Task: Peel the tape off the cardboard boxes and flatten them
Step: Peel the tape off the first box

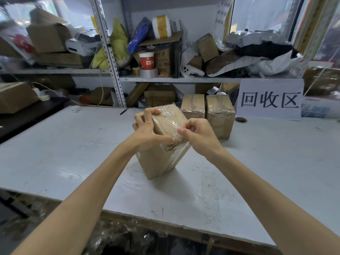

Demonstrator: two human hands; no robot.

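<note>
Forearms are stretched over the table, where the tilted cardboard box is gripped, fingers curled, by the left hand and its clear tape is pinched by the right hand. The strip is best drawn low and steadily while the box is held firm.

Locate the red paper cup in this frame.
In the head view, the red cup stands on the shelf at upper centre, just behind a grey tape roll and left of a scribbled cardboard piece.
</note>
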